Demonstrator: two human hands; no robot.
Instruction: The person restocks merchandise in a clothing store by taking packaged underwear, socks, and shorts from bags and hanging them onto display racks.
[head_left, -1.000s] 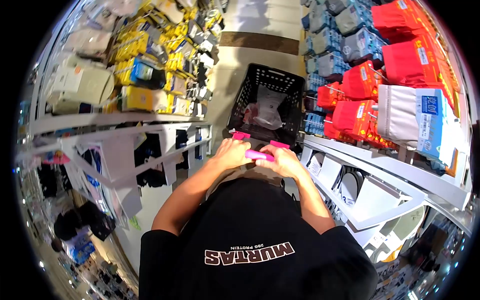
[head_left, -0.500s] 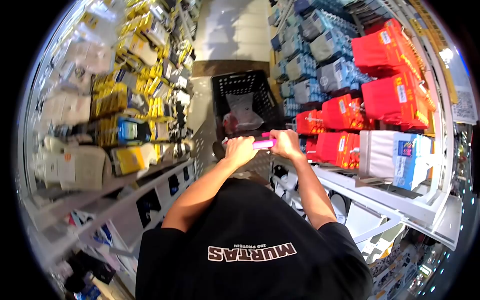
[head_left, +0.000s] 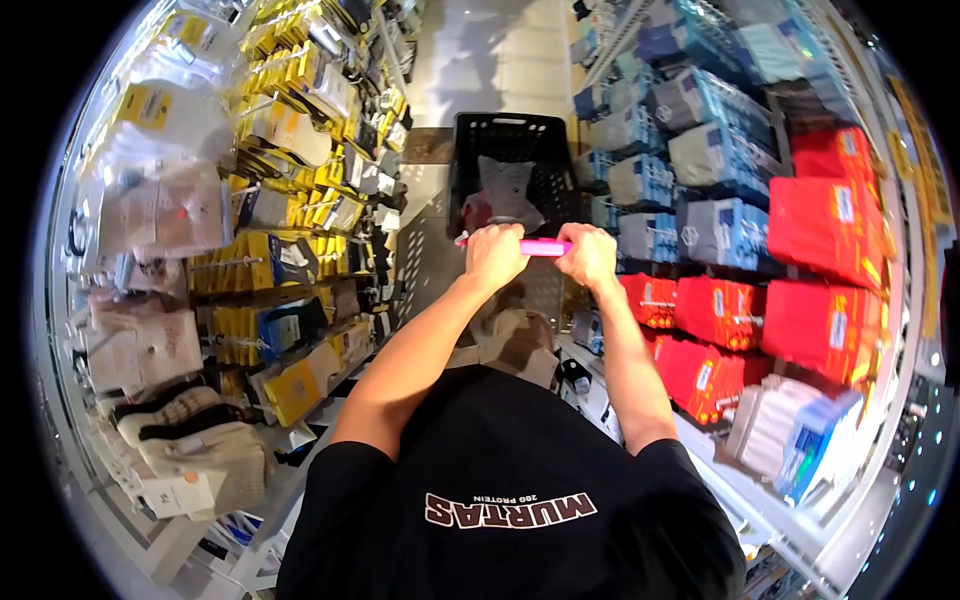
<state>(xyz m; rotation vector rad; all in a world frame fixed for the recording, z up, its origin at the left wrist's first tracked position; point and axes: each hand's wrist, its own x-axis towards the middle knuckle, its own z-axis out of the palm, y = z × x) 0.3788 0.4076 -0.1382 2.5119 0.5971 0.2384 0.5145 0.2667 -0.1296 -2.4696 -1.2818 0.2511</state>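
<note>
Both of my hands grip the pink handle (head_left: 543, 247) of a shopping cart. My left hand (head_left: 495, 256) is closed around its left part, and my right hand (head_left: 589, 257) is wrapped round the right part. Just beyond the handle sits a black perforated basket (head_left: 512, 121), part of the cart. Inside it lies a pale, see-through plastic package (head_left: 510, 190) with something red (head_left: 477, 210) beside it; what these are I cannot make out.
Yellow-carded packs (head_left: 285, 255) hang in rows on the left rack, with beige items (head_left: 150, 350) nearer me. Along the right rack hang blue-and-grey packs (head_left: 720, 225) and red packs (head_left: 825, 230). Between the racks, the tiled aisle floor (head_left: 530, 60) runs ahead.
The racks' goods have slid down the view on both sides as I move forward along the aisle. The basket appears slightly higher and further right. Both hands keep hold of the handle.
</note>
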